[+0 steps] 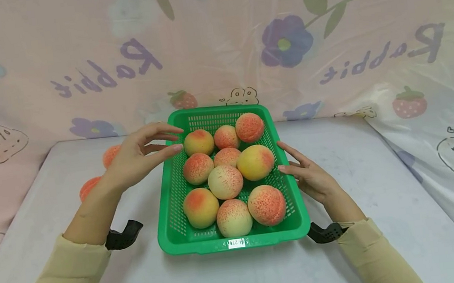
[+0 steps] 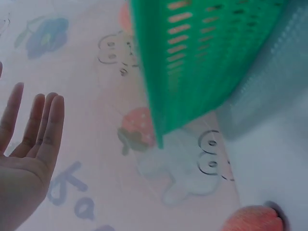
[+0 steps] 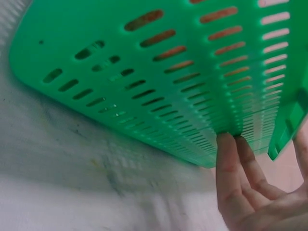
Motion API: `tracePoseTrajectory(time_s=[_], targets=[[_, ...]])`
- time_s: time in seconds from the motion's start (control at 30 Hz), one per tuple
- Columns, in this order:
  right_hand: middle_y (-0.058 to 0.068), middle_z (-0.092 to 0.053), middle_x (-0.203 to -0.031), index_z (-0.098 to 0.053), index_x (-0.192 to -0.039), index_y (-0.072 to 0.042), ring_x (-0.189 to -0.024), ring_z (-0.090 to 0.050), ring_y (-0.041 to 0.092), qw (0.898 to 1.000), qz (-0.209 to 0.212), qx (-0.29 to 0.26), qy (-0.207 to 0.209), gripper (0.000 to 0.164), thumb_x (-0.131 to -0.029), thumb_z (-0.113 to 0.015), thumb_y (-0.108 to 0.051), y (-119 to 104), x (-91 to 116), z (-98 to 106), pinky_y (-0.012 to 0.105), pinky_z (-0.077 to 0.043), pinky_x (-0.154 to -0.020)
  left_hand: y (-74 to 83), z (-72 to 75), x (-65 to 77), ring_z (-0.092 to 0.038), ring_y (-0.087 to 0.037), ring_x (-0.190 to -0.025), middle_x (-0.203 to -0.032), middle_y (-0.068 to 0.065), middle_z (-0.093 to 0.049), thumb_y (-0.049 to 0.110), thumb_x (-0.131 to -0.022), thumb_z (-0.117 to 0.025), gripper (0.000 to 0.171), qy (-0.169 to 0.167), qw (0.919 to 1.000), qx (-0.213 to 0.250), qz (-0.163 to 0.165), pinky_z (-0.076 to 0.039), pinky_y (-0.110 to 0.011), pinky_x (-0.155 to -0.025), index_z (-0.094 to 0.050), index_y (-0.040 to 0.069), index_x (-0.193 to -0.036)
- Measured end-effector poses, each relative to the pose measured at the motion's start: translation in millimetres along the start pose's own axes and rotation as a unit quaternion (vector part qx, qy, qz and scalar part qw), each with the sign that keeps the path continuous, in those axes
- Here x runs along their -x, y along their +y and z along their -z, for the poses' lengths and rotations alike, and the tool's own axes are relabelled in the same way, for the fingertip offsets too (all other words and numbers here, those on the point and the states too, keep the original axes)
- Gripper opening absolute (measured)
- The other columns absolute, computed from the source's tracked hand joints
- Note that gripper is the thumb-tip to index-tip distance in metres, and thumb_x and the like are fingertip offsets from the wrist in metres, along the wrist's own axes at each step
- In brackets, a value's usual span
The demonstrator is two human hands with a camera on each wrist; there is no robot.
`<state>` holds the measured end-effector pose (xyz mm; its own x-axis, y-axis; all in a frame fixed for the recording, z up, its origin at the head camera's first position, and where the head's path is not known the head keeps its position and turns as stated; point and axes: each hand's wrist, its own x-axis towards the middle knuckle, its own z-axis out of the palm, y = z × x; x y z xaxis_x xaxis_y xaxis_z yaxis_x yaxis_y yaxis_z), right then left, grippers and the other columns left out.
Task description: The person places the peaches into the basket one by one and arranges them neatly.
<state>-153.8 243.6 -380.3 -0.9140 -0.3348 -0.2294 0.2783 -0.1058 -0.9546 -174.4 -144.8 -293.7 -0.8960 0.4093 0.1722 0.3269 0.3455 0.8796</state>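
A green plastic basket point(image 1: 233, 242) with perforated walls stands on the white table, filled with several peaches point(image 1: 225, 182) in red, yellow and cream. My left hand point(image 1: 137, 155) hovers by the basket's far left rim, thumb and fingers spread apart, holding nothing. Its palm and straight fingers also show in the left wrist view, apart from the basket. On the opposite side, my right hand point(image 1: 312, 176) holds the right rim, the thumb at the top edge. Other fingertips point(image 3: 225, 144) press the outer wall under the rim in the right wrist view.
Left of the basket, two more red peaches point(image 1: 89, 187) lie on the table, partly hidden by my left arm. A pink printed cloth point(image 1: 215, 44) hangs behind the table point(image 1: 244, 281). Each wrist wears a black mount point(image 1: 123, 235).
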Motion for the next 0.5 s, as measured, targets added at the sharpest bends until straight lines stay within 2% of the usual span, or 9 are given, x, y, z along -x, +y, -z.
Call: tracePoseTrajectory(time_s=[0.17, 0.37, 0.5], targets=[[-0.001, -0.061, -0.115, -0.019, -0.153, -0.034, -0.091, -0.068, 0.013, 1.0, 0.002, -0.003, -0.002, 0.07, -0.098, -0.052, -0.006, 1, -1, 0, 0.03, -0.054, -0.082, -11.7, 5.0, 9.6, -0.058, -0.015, -0.113, -0.132, 0.004, -0.053, 0.033, -0.091, -0.066, 0.038, 0.048, 0.9978, 0.007, 0.044, -0.049, -0.028, -0.091, -0.06, 0.021, -0.126], [-0.001, -0.061, -0.115, -0.02, -0.153, -0.034, -0.091, -0.067, 0.012, 1.0, 0.002, -0.002, 0.0, 0.07, -0.098, -0.052, -0.006, 1, -1, 0, 0.031, -0.054, -0.082, -32.5, 7.1, 21.9, -0.058, -0.011, -0.108, -0.122, 0.006, -0.057, 0.027, -0.091, -0.066, 0.037, 0.117, 0.9919, 0.029, 0.041, -0.048, -0.018, -0.086, -0.061, 0.019, -0.127], [0.0, -0.059, -0.116, -0.02, -0.153, -0.034, -0.092, -0.067, 0.013, 1.0, 0.003, -0.004, 0.0, 0.07, -0.098, -0.053, -0.006, 1, 0, 1, 0.031, -0.054, -0.082, -44.9, 11.7, 28.7, -0.054, -0.006, -0.109, -0.122, 0.012, -0.055, 0.027, -0.092, -0.066, 0.033, 0.147, 0.9879, 0.015, 0.047, -0.044, -0.016, -0.089, -0.063, 0.02, -0.124]])
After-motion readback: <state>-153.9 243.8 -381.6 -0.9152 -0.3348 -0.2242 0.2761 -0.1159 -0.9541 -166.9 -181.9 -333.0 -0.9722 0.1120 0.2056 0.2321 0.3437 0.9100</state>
